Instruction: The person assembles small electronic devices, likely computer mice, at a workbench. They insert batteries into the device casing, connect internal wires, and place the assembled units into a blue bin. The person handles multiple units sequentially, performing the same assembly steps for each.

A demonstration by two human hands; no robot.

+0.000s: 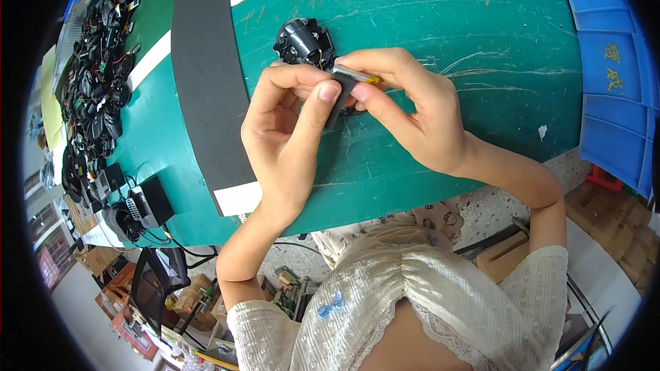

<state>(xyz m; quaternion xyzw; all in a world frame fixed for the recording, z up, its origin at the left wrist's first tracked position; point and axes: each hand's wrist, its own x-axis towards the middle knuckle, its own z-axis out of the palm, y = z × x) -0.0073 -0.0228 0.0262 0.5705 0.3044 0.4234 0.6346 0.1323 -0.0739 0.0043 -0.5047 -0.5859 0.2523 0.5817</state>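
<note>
My left hand is closed, thumb and fingers pinching a flat black strip, which looks like a foam pad. In my right hand, thumb and fingertips grip a thin silver pouch battery with a yellow end. Battery and strip meet between the two hands; whether they are stuck together I cannot tell. Just beyond my fingers lies a round black plastic housing with a cylinder in it and thin wires running toward the battery. My hands partly hide the housing's near side.
A green mat covers the table, crossed by a long black strip on the left. Many black cabled devices pile up at far left, near a black box. Blue plastic bins stand at right. A white scrap lies on the mat.
</note>
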